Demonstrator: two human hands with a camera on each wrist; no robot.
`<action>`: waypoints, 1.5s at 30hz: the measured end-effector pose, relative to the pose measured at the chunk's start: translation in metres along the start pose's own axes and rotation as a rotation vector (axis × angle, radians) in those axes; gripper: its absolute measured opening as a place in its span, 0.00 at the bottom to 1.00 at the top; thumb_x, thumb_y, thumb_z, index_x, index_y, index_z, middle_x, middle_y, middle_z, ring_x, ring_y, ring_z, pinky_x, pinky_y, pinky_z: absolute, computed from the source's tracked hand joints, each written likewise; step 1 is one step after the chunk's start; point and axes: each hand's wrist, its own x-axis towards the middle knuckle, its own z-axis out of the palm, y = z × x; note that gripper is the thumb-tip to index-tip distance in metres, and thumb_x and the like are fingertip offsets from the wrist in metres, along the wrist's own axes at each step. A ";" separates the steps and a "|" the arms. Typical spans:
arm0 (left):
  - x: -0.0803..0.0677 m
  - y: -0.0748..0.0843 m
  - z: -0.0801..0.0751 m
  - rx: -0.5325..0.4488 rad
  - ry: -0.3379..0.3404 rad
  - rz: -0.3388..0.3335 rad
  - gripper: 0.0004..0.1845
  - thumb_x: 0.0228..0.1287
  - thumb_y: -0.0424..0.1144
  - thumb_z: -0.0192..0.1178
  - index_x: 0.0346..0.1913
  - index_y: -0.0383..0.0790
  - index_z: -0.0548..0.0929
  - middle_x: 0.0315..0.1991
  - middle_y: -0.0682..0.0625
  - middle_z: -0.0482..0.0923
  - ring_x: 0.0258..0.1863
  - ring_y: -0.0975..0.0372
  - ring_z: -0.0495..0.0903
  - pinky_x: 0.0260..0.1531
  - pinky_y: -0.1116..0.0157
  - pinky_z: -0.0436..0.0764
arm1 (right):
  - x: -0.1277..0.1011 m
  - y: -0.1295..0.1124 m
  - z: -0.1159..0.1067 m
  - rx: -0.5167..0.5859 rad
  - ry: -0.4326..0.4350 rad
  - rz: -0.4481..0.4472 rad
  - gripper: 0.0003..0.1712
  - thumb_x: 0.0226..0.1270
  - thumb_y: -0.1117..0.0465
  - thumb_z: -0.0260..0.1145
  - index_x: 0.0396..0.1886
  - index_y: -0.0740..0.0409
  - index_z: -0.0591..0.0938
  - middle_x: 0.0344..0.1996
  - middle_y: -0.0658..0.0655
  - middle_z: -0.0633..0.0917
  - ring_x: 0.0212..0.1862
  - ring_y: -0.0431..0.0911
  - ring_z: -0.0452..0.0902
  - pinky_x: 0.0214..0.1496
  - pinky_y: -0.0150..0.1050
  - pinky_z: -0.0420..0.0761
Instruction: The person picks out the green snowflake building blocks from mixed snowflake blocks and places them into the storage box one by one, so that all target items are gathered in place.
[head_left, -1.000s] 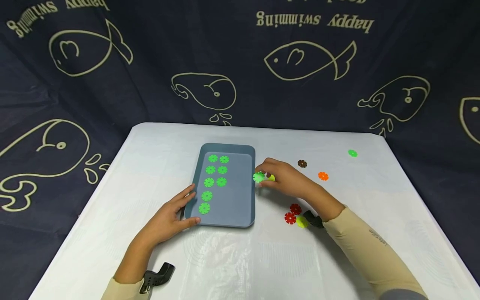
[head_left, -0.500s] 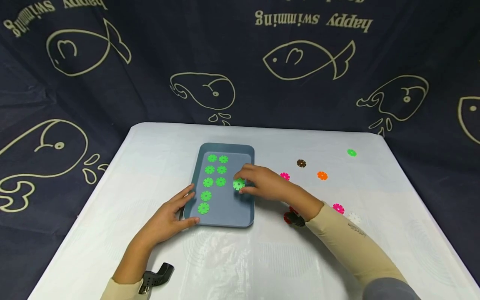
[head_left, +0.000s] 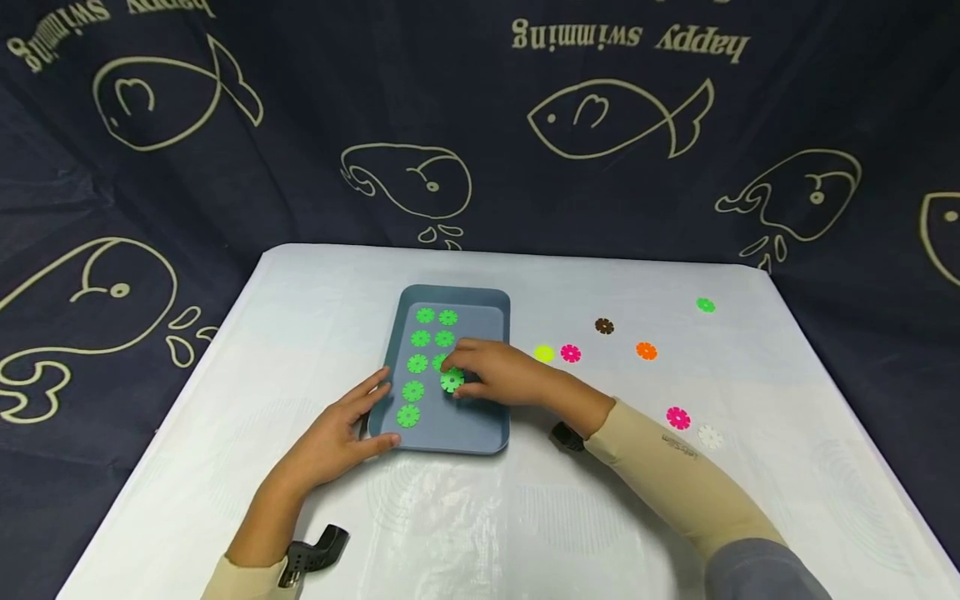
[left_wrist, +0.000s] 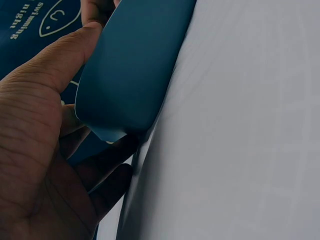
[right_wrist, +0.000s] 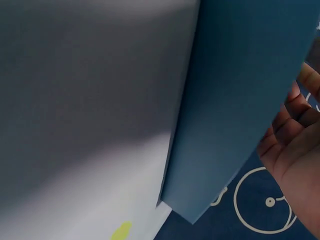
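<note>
The left hand [head_left: 339,433] grips the near left corner of the blue tray [head_left: 480,421] (thumb on its rim), while the right hand [head_left: 501,375] pinches a green disc [head_left: 452,381] over the tray's middle, beside the green rows.

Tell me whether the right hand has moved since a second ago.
Yes. The right hand, pinching a green disc, went leftward from beside the tray's right rim to over the tray floor, next to the green rows.
</note>
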 end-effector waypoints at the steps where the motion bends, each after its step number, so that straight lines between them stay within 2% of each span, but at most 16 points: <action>1: 0.000 0.000 0.000 0.001 -0.001 0.001 0.47 0.58 0.57 0.71 0.73 0.33 0.67 0.78 0.56 0.53 0.75 0.53 0.54 0.68 0.48 0.62 | 0.002 0.000 0.001 -0.007 -0.005 -0.001 0.20 0.66 0.55 0.72 0.55 0.55 0.83 0.46 0.48 0.80 0.44 0.40 0.74 0.51 0.35 0.76; 17: -0.001 -0.001 0.000 0.012 0.002 0.005 0.47 0.57 0.58 0.71 0.72 0.33 0.67 0.78 0.56 0.53 0.75 0.52 0.55 0.67 0.47 0.63 | 0.022 0.001 0.020 -0.049 -0.105 0.012 0.20 0.66 0.53 0.71 0.56 0.52 0.82 0.46 0.48 0.80 0.46 0.39 0.75 0.52 0.36 0.76; 22: -0.001 0.000 0.000 0.008 0.002 0.003 0.47 0.58 0.57 0.71 0.72 0.33 0.67 0.78 0.56 0.53 0.75 0.52 0.55 0.67 0.48 0.63 | 0.022 0.003 0.021 -0.047 -0.111 0.023 0.20 0.67 0.52 0.71 0.55 0.51 0.82 0.43 0.47 0.79 0.42 0.39 0.74 0.49 0.36 0.76; 36: -0.001 0.001 0.000 0.006 -0.009 -0.003 0.47 0.58 0.58 0.70 0.73 0.33 0.66 0.78 0.55 0.53 0.75 0.53 0.54 0.67 0.48 0.62 | 0.023 0.007 0.026 -0.064 -0.141 0.034 0.21 0.66 0.51 0.71 0.56 0.51 0.82 0.43 0.48 0.80 0.43 0.40 0.74 0.50 0.37 0.76; 45: -0.001 0.001 0.000 0.013 -0.005 0.003 0.47 0.58 0.57 0.70 0.73 0.33 0.66 0.78 0.55 0.53 0.75 0.52 0.54 0.67 0.48 0.62 | 0.023 0.007 0.025 -0.049 -0.131 0.035 0.24 0.65 0.50 0.72 0.58 0.53 0.81 0.39 0.49 0.80 0.40 0.40 0.74 0.45 0.36 0.76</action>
